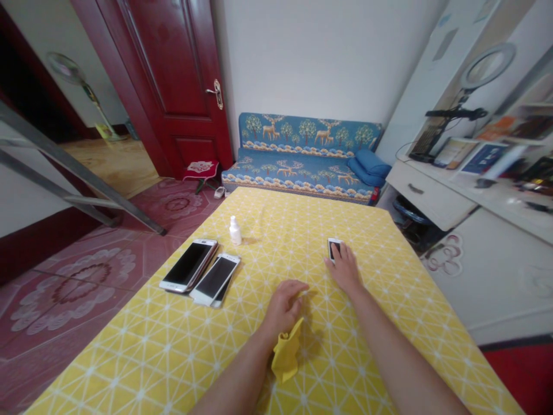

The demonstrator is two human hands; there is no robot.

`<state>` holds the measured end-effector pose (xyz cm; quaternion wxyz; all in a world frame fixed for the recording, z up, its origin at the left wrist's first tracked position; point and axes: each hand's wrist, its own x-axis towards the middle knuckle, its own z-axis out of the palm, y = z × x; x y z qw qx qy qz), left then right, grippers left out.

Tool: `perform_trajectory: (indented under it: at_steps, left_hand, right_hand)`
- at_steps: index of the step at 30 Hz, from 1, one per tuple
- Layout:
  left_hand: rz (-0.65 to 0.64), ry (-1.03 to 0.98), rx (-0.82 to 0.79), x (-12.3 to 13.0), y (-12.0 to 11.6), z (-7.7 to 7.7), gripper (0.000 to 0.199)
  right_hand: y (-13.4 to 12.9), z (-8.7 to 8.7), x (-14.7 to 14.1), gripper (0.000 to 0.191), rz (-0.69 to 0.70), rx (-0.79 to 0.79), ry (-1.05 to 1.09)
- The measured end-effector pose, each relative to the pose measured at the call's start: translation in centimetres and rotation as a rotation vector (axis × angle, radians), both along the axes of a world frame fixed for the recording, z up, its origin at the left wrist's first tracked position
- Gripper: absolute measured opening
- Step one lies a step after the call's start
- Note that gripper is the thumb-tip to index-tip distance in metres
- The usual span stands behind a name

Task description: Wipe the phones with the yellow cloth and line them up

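Observation:
A yellow cloth (286, 354) hangs from beneath my left hand (285, 305), whose curled fingers hold it above the table's middle. To the right, my right hand (344, 268) is on a small white smartphone (332, 246) lying on the table. Its fingers reach over the dark screen, with the thumb by the phone's left edge, and they cover the phone's near part. At the left lie two stacks of phones: a larger white phone (190, 264) on top of one, a slimmer white phone (218, 278) on the other. Beyond them a small white spray bottle (235, 231) stands upright.
A yellow patterned tablecloth (268, 219) covers the table. Past its far edge is a blue sofa (298, 164). A white cabinet (496, 253) with a ring light (488, 66) stands at the right. Metal ladder legs (99, 187) lean at the left, near a red stool (201, 169).

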<state>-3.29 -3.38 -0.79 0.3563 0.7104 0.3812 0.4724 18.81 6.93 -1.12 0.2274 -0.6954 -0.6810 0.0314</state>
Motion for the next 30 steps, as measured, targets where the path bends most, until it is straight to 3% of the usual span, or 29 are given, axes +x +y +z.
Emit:
perform_trajectory:
  at_steps: [4, 8, 11, 13, 16, 19, 24, 27, 30]
  left_hand:
    - [0.039, -0.059, -0.071, 0.0, 0.0, 0.0, 0.028]
    - [0.173, -0.233, -0.152, -0.2, 0.1, 0.3, 0.029]
    - [0.374, -0.279, -0.110, -0.7, 0.1, 0.5, 0.028]
    - [0.497, -0.225, -0.039, -1.3, 0.1, 0.8, 0.027]
    - [0.629, -0.052, 0.121, -2.7, 0.1, 1.6, 0.028]
    - [0.784, 0.264, 0.209, -5.0, 0.2, 3.0, 0.032]
    - [1.044, 0.857, -0.069, -8.5, 0.3, 4.2, 0.052]
    - [1.039, 1.005, -0.221, -9.6, 0.3, 4.3, 0.054]
    - [1.026, 1.050, -0.268, -10.2, 0.4, 4.3, 0.052]
  right_hand:
    - [-0.4, 1.2, -0.6, 0.055, 0.050, 0.069, 0.067]
    - [-4.6, 2.9, -3.9, 0.038, 0.179, 0.072, 0.146]
    - [-8.9, 4.6, -6.7, 0.024, 0.378, -0.059, 0.181]
    - [-11.5, 5.5, -8.2, 0.025, 0.533, -0.254, 0.206]
    - [-13.9, 6.0, -10.1, 0.040, 0.580, -0.313, 0.172]
    - [-14.9, 5.0, -11.6, 0.023, 0.555, -0.208, 0.174]
    - [-14.8, 3.0, -12.5, 0.013, 0.502, -0.118, 0.284]
    - [-14.6, 2.4, -12.4, 0.011, 0.430, -0.100, 0.370]
    - [-14.4, 2.1, -12.3, 0.011, 0.416, -0.083, 0.385]
